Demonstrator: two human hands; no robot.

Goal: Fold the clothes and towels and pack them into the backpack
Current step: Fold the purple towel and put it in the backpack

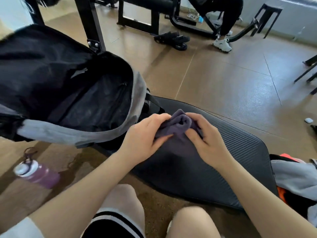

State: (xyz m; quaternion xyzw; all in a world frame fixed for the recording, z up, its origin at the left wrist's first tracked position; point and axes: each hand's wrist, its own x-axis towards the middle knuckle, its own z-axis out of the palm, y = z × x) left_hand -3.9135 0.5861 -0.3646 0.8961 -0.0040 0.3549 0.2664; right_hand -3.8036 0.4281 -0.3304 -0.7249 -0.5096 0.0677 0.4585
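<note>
Over a ribbed black mat (231, 152), both hands (176, 133) pinch a small purple-grey cloth bundle (178, 125); soft, light, best gripped at folded edges

Soft purple cloth (178, 125) bunched over a matt, ribbed foam mat (231, 152) — beside a grey fabric backpack (135, 93) with dark mesh lining, on a glossy brown floor (223, 79).

A small purple cloth (178, 125) (bunched, partly rolled) sits just beside the gaping black-and-grey backpack (82, 103).
</note>
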